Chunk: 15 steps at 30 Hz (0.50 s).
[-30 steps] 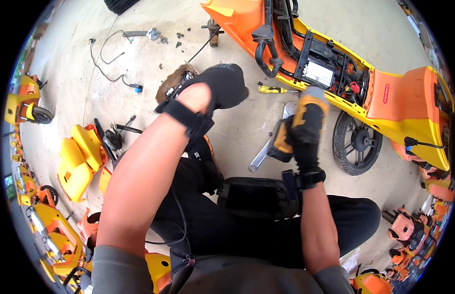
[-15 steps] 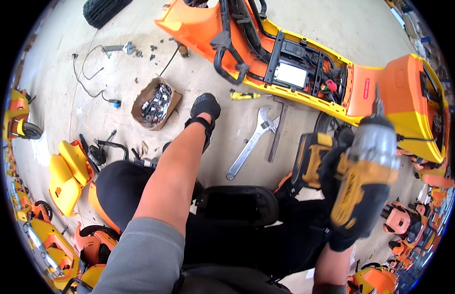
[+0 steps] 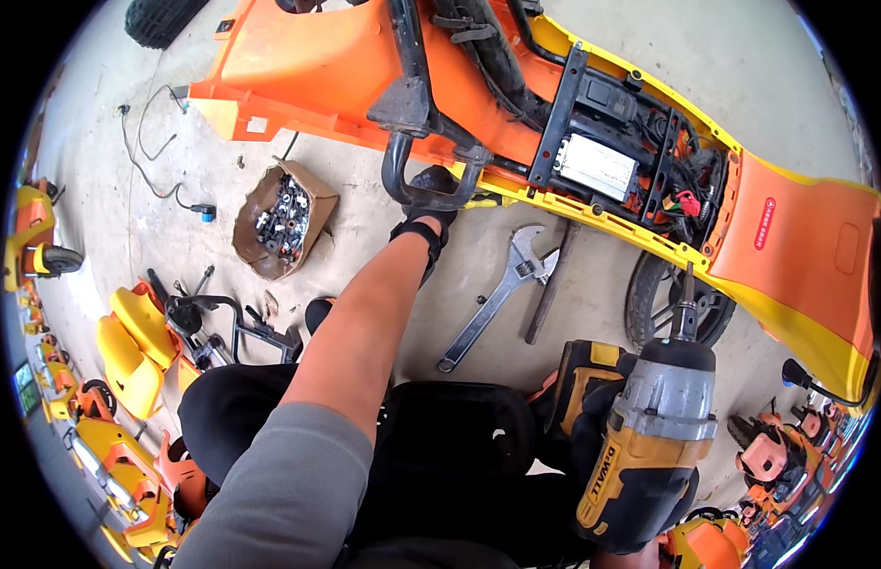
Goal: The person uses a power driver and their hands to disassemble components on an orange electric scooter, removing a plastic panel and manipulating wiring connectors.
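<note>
My right hand, in a black glove, is closed round the handle of a yellow-and-black cordless impact wrench. Its long narrow bit points away from me, its tip overlapping the lower yellow edge of an orange-and-yellow scooter body; contact cannot be made out. My left hand, also black-gloved, reaches to a bent black tube on that body. The tube crosses over the hand and hides the fingers. Beside it shows part of a yellow-handled screwdriver.
An adjustable wrench and a dark metal bar lie on the floor. A cardboard box holds small hardware. Yellow panels and a cable are at the left. A black wheel sits under the body.
The scooter body appears larger, lower and further left in view. My left hand has shifted right, behind the black tube. The impact wrench has come lower and left, its bit now at the yellow edge.
</note>
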### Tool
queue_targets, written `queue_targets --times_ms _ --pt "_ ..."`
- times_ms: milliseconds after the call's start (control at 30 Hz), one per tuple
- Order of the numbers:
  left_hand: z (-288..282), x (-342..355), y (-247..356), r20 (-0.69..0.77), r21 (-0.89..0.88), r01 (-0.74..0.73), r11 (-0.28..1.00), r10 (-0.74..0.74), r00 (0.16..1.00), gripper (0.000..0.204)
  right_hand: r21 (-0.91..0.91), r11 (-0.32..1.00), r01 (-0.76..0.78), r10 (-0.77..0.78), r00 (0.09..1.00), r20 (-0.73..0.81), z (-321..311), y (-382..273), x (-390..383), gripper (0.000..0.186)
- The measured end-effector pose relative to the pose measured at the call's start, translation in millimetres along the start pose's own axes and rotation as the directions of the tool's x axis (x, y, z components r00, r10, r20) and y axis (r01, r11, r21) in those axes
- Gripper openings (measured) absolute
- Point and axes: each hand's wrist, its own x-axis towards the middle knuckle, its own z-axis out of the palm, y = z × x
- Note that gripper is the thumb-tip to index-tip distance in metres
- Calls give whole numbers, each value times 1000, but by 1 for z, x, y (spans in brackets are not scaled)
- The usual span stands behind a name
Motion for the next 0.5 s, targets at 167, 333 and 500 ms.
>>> queue_targets --times_ms 167,333,500 --pt "6 6 -11 17 25 -43 999 43 999 22 -18 999 -27 27 1000 -7 7 4 5 58" --pt "9 4 -16 26 37 -72 997 71 997 22 -46 998 -40 40 999 6 13 9 6 58" --pt "26 2 -4 -29 82 -74 994 77 997 22 -66 997 -46 48 998 27 14 17 2 58"
